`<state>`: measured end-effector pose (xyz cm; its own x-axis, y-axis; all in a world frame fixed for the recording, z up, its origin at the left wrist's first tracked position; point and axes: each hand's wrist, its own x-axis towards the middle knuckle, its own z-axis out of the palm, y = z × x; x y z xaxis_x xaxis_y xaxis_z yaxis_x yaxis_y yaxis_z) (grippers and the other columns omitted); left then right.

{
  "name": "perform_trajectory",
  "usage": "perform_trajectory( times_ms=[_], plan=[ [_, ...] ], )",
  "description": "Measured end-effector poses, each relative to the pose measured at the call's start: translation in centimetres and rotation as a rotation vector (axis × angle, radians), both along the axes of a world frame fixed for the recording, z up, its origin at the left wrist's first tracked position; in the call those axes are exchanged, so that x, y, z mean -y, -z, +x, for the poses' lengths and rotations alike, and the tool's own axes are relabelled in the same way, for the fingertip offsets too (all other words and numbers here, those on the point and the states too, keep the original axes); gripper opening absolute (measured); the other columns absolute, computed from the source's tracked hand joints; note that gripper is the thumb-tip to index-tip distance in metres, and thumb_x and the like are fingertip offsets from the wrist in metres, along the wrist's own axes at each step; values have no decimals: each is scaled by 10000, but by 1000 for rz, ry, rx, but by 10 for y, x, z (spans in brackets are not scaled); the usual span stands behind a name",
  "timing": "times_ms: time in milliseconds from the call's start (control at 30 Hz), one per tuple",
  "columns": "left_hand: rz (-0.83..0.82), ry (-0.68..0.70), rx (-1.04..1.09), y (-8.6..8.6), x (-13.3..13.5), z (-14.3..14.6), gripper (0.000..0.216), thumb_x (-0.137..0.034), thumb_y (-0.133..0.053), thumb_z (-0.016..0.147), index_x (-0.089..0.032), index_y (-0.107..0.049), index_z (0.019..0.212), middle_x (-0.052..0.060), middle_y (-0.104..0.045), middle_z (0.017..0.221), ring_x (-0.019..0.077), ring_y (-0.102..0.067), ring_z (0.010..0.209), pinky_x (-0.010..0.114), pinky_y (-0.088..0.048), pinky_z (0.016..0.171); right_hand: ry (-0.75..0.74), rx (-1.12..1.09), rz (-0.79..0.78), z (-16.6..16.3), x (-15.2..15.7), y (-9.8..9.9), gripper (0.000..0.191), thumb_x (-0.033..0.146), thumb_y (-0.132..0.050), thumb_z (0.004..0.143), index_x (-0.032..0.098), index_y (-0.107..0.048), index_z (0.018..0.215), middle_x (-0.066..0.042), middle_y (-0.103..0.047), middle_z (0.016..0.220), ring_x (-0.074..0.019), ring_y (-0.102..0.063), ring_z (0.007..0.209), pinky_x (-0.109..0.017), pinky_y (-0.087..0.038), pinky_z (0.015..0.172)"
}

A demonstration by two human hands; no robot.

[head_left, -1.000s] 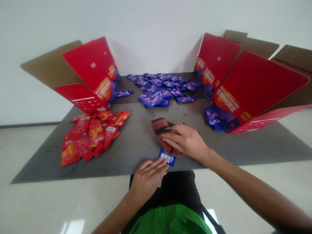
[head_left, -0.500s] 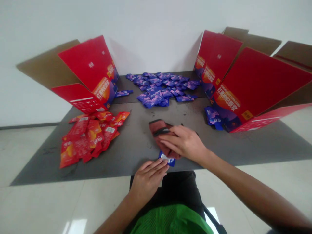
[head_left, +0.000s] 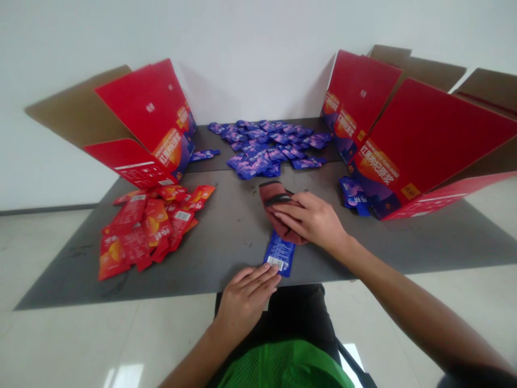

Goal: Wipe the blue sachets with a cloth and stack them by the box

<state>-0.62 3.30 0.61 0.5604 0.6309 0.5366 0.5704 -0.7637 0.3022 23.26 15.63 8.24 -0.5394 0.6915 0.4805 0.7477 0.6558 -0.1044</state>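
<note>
Sits at a grey table (head_left: 226, 237) and looks down at both hands. Lays the right hand (head_left: 319, 221) on a red cloth (head_left: 274, 196) near the middle of the table. Stretches those fingers out long and flat on top of the cloth, not curled into a fist and not wrapped round anything. Presses the cloth onto the far end of a blue packet (head_left: 279, 253). Touches the near end of the packet, right by the white bar code, with the tips of the left hand (head_left: 246, 296). Holds these fingers straight and loose too, side by side, pinching nothing. Has the packet lying flat on the table, close to the near edge, between the two hands, with its far end tucked under the cloth. Has a red heap (head_left: 149, 223) of packets on the left side of the table, well apart from the hands. Has a blue heap (head_left: 266, 145) of packets at the far side, past the cloth. Has a left box (head_left: 149, 124), red and open on its side, just behind the red heap. Has two right boxes (head_left: 420, 140), red too, with a small blue pile (head_left: 353, 195) just beside the near one. Wears a green top (head_left: 283, 366).
</note>
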Motion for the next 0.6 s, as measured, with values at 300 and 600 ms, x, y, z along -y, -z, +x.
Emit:
perform_trajectory(
  times_ms=[300,600],
  plan=[
    [-20,-8,-4,-1,1,0,224,-138,-571,1022,-184,-715,1187,44,-782,1177,206,-737,1099,384,-522,984,-160,-28,-162,-15,34,43,270,433,-578,1029,328,-763,1196,-33,-694,997,-172,-631,895,-298,-483,796],
    [-21,4,-12,0,0,-1,267,-153,-560,1039,-194,-678,1275,45,-730,1303,198,-699,1200,367,-500,1005,22,29,0,1,-7,7,286,405,-552,1045,303,-783,1181,-60,-678,951,-190,-590,871,-305,-423,755]
  ],
)
